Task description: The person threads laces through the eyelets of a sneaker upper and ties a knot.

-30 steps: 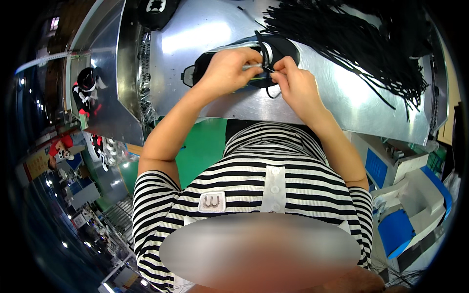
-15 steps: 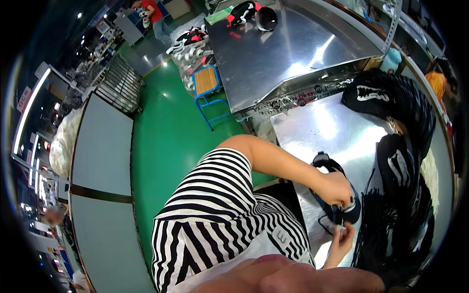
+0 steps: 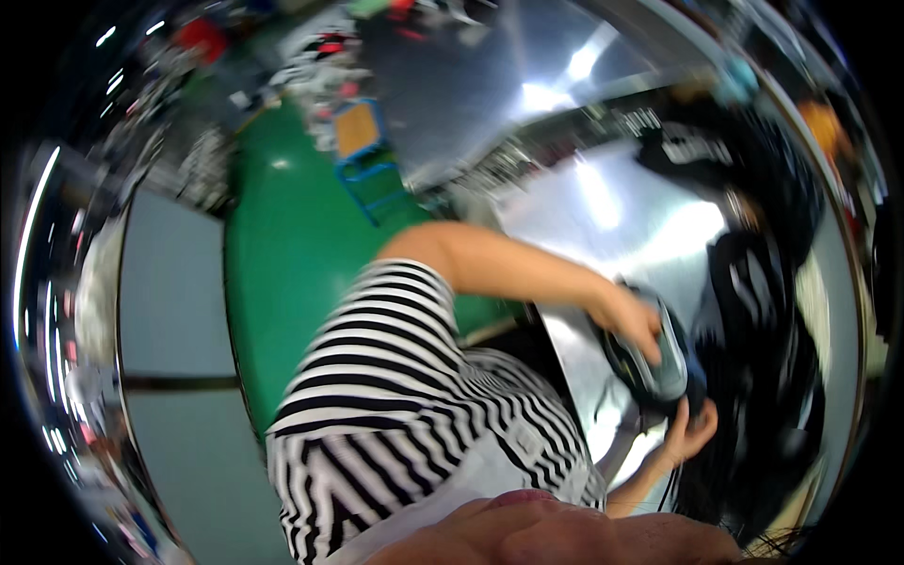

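One dark shoe (image 3: pixel 668 373), newly turned, broader grey face showing; metal table (image 3: pixel 562 196) beneath. Left hand (image 3: pixel 629 318): grasping toward one end of the shoe. Right hand (image 3: pixel 691 434): at the shoe's opposite end, hold blurred, cannot tell. Handling apparently shifts from fingertip work to whole shoe.

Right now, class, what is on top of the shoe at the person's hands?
The left fingers lie across the shoe; the right fingers are at one end. What the left fingers cover cannot be seen; blur hides finer detail.
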`<state>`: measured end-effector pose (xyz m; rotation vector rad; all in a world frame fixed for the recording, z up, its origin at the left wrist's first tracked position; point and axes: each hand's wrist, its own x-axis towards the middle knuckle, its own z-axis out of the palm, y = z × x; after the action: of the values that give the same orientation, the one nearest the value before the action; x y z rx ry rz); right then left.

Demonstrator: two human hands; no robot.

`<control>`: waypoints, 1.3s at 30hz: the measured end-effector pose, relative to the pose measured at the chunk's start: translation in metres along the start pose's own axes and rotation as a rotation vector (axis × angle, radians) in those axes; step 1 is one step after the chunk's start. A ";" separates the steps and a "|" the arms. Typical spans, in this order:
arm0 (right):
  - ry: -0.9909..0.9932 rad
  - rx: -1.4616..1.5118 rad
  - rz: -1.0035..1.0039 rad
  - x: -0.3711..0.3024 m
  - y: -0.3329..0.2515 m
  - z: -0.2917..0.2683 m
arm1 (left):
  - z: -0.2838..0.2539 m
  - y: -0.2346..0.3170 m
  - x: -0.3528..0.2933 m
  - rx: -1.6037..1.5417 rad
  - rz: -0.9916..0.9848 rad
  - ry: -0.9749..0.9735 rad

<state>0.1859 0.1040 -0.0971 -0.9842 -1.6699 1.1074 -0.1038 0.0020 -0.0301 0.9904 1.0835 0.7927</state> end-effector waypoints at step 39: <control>-0.123 0.299 0.509 -0.021 -0.075 0.034 | 0.002 0.035 -0.025 0.927 0.405 0.372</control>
<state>0.1493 0.0544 -0.0389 -1.1934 -1.3195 1.7266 -0.1106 -0.0077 0.0113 1.9385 1.6580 0.8179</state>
